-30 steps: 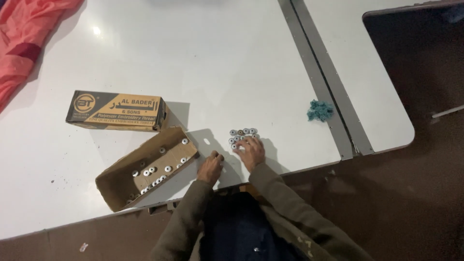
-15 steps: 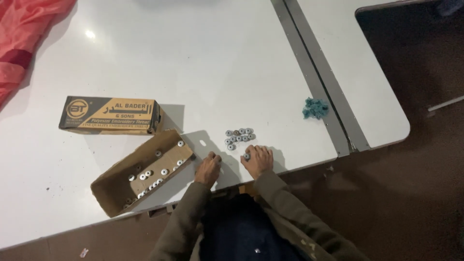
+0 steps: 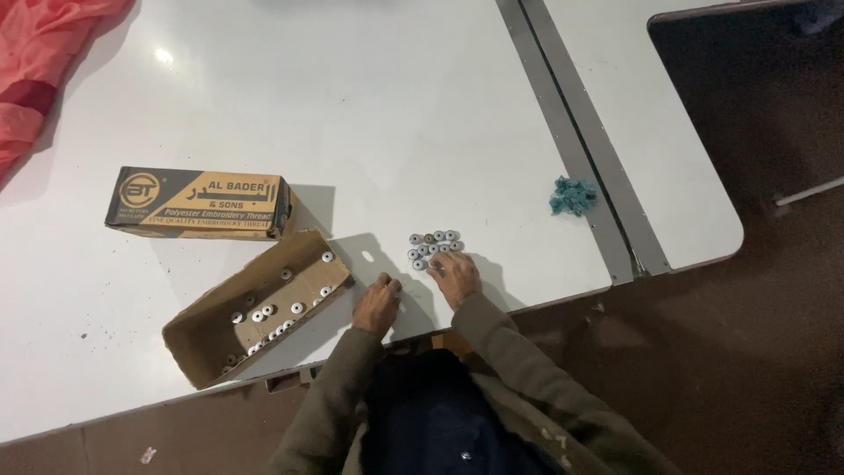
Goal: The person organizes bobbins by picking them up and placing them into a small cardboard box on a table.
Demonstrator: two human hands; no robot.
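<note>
My right hand rests on the white table, its fingertips touching the near edge of a cluster of several small round silver bobbins. My left hand lies flat on the table beside it, just right of an open brown cardboard tray that holds several more bobbins. Whether the right fingers pinch a bobbin I cannot tell. Both arms wear olive sleeves.
A closed brown and black cardboard box lies behind the tray. A tuft of teal thread sits by the metal seam between two tables. Red-orange cloth hangs at the far left. Dark floor lies to the right.
My right hand has shifted slightly at the bobbin cluster and now touches its near edge. The view has drifted a little; my left hand stays in place.
</note>
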